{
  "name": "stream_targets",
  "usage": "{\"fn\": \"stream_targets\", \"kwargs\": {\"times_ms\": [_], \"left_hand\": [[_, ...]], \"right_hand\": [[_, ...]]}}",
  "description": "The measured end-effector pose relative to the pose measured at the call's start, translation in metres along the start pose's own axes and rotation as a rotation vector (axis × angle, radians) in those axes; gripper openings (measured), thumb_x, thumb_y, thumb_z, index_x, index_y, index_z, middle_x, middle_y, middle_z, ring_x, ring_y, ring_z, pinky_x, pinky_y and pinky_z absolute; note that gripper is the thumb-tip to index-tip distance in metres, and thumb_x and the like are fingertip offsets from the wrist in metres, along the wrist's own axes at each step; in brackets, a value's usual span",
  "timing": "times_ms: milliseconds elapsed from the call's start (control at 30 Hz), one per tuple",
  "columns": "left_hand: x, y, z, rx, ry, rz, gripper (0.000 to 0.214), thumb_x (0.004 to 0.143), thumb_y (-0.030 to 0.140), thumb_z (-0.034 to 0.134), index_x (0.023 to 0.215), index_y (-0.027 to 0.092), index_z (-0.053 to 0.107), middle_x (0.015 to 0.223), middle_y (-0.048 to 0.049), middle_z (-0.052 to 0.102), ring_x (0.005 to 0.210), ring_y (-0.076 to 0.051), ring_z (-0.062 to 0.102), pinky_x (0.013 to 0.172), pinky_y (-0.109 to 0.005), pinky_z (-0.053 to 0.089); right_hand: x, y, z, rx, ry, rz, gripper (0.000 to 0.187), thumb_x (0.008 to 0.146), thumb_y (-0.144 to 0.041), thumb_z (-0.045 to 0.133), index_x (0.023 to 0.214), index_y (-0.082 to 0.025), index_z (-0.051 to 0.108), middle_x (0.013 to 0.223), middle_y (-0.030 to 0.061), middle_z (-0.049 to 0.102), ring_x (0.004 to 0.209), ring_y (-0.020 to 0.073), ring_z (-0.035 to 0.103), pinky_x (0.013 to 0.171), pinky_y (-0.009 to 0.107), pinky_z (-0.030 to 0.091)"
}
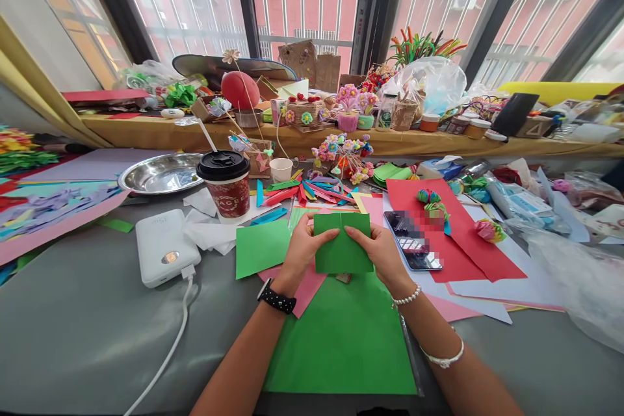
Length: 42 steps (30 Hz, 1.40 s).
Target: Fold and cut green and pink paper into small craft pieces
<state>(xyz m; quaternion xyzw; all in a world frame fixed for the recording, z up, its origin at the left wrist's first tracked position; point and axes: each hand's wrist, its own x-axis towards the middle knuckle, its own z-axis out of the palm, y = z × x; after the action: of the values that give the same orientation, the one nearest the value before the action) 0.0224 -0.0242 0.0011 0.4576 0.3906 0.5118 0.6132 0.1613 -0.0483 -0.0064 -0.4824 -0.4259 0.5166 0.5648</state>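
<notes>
Both hands grip a small rectangle of dark green paper (343,257), held up off the table. My left hand (306,247) pinches its left side, thumb on the near face. At the right side my right hand (385,250) does the same, and the two thumb tips are close together near the upper middle. A short crease or slit shows at the top edge between the thumbs. Beneath lies a large green sheet (348,344) in a clear sleeve. Left of my left hand is a lighter green sheet (262,247), with a pink sheet (309,292) partly under my wrist.
A lidded paper cup (227,188) with a straw stands left, beside a white power bank (166,250) with its cable. A metal plate (141,175) sits behind. A phone (412,240) and red paper (492,260) lie right. Crafts crowd the window ledge (195,133).
</notes>
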Motion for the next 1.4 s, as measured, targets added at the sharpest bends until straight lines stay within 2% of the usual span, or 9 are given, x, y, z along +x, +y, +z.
{"fn": "stream_targets", "kwargs": {"times_ms": [167,367,600,733,967,1167,1400], "left_hand": [[0.0008,-0.0022,-0.0001,0.01,0.007,0.007,0.048,0.05,0.022,0.072,0.087,0.018,0.042,0.069,0.0011,0.061,0.059,-0.014,0.059,0.055,-0.026,0.049],[-0.0004,-0.0019,0.0018,-0.03,0.018,0.013,0.047,0.051,0.021,0.072,0.086,0.018,0.041,0.073,-0.0005,0.062,0.062,-0.014,0.06,0.058,-0.026,0.049],[0.0019,-0.001,-0.0001,-0.008,0.014,0.051,0.049,0.052,0.024,0.071,0.092,0.017,0.043,0.077,-0.003,0.063,0.066,-0.016,0.06,0.059,-0.027,0.049],[0.0013,-0.0017,-0.0008,-0.013,-0.003,-0.002,0.049,0.053,0.024,0.071,0.093,0.017,0.043,0.079,-0.0044,0.064,0.067,-0.017,0.061,0.061,-0.028,0.05],[0.0015,-0.0035,0.0006,-0.041,-0.023,-0.003,0.048,0.052,0.023,0.071,0.092,0.015,0.046,0.086,-0.0068,0.063,0.073,-0.018,0.06,0.065,-0.031,0.049],[-0.001,-0.0045,0.0039,-0.071,0.005,0.038,0.047,0.053,0.023,0.07,0.093,0.016,0.045,0.085,-0.0046,0.062,0.073,-0.018,0.06,0.063,-0.03,0.05],[0.0004,-0.0045,0.0026,-0.035,0.02,0.037,0.048,0.053,0.024,0.07,0.093,0.017,0.043,0.081,-0.0036,0.063,0.07,-0.018,0.061,0.063,-0.031,0.05]], "right_hand": [[-0.0009,-0.0023,0.0014,0.067,-0.013,0.052,0.026,0.057,-0.033,0.067,0.076,-0.015,0.063,0.073,0.004,0.068,0.06,0.0183,0.062,0.054,0.027,0.049],[-0.0005,-0.0037,0.0019,0.188,-0.039,0.162,0.024,0.057,-0.03,0.068,0.075,-0.015,0.063,0.072,0.004,0.068,0.058,0.0164,0.062,0.055,0.026,0.05],[-0.0003,-0.0014,-0.0029,0.094,-0.121,0.07,0.025,0.06,-0.031,0.066,0.079,-0.016,0.063,0.077,0.0047,0.068,0.065,0.0184,0.062,0.061,0.029,0.05],[0.0005,-0.0009,-0.0048,0.04,-0.076,0.031,0.025,0.059,-0.032,0.065,0.076,-0.015,0.063,0.075,0.0051,0.068,0.063,0.019,0.062,0.059,0.03,0.05],[0.0003,-0.0015,-0.0032,0.105,-0.06,0.058,0.023,0.059,-0.031,0.065,0.076,-0.014,0.063,0.076,0.0055,0.068,0.064,0.0193,0.062,0.06,0.031,0.05],[0.0003,-0.0015,-0.0004,0.192,-0.049,0.119,0.025,0.058,-0.031,0.066,0.077,-0.015,0.063,0.078,0.0053,0.068,0.067,0.0195,0.063,0.064,0.031,0.05],[0.0005,-0.0027,-0.0004,0.103,-0.062,0.064,0.029,0.057,-0.034,0.066,0.079,-0.015,0.062,0.079,0.0052,0.067,0.067,0.0191,0.062,0.063,0.031,0.05]]}}
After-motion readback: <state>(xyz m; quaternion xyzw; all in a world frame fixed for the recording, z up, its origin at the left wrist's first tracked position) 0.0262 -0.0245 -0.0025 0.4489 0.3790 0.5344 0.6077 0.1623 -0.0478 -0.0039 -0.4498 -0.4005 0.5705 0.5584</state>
